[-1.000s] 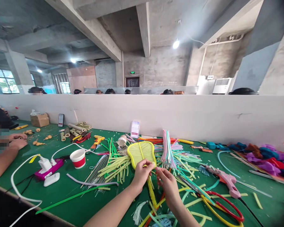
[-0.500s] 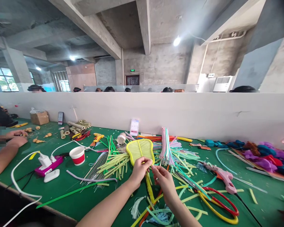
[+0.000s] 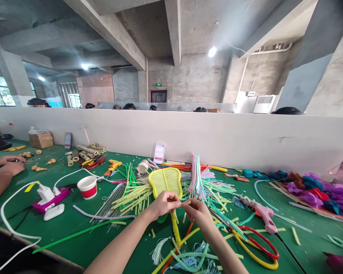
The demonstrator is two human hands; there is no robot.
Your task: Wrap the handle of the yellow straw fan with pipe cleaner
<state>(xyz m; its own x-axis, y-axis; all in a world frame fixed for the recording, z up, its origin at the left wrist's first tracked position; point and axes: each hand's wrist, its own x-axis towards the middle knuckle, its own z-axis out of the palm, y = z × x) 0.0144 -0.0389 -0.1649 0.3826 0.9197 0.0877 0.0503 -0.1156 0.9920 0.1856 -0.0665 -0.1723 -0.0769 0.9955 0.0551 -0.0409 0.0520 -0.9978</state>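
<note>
Green table (image 3: 74, 224), crowded, backed by a low white partition (image 3: 231, 133); bare concrete room beyond. Head view, only one now. Far left: another person's hands (image 3: 13, 167), well apart. Left side: purple power strip (image 3: 60, 196) with a white charger (image 3: 45, 194), red-and-white cup (image 3: 87, 187), bamboo pieces (image 3: 90, 150), yellow glue gun (image 3: 113, 166). Right side: pink glue gun (image 3: 264, 219), red-and-yellow scissors, heap of purple, blue and red material (image 3: 317, 190). Pale green stems (image 3: 134, 198) and an upright pink/teal bundle (image 3: 197, 177) crowd the middle; white tassel (image 3: 159, 251) lies nearer the wearer.

Yellow fan (image 3: 165, 180) sits center, just behind the hands: broad rounded blade, brighter yellow rim, midrib up the middle, yellow-wrapped handle (image 3: 175, 228) running down toward the wearer. Hands block the neck.

Left hand (image 3: 165, 201) and right hand (image 3: 197, 209) nearly meet, each with thumb closed to fingertips. Can't tell what, if anything, is pinched, or whether either touches the fan.
</note>
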